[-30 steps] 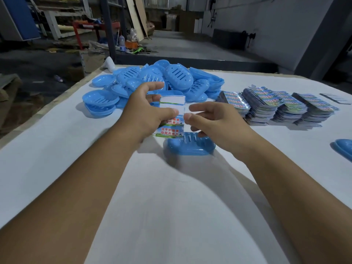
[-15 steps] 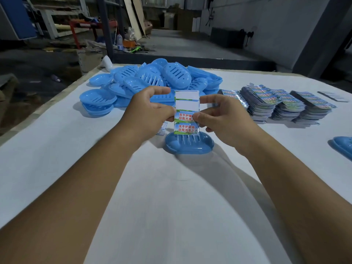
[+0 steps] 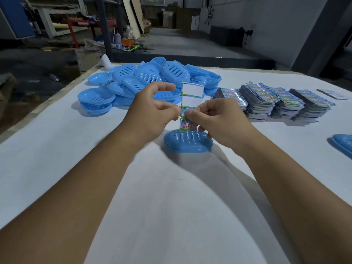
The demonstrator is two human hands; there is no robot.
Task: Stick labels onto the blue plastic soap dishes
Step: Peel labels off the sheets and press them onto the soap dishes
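A blue soap dish [image 3: 187,143] lies on the white table [image 3: 57,145] just below my hands. Above it stands an upright label strip [image 3: 191,96], with white emptied windows at the top and one printed label at the bottom. My left hand [image 3: 152,116] pinches the strip's left edge with thumb and fingers. From the right, my right hand [image 3: 219,119] pinches the strip near its middle, thumb tip meeting my left thumb. The strip's lower end hangs just over the dish's slotted top.
A heap of blue soap dishes [image 3: 144,82] sits at the back left of the table. Several stacks of label sheets [image 3: 274,102] stand at the back right. Another blue dish [image 3: 342,143] shows at the right edge. Beyond the table lies a cluttered workshop floor.
The strip has been raised upright over the dish and both hands have closed in on it. My thumbs now meet at its middle, higher above the dish than before.
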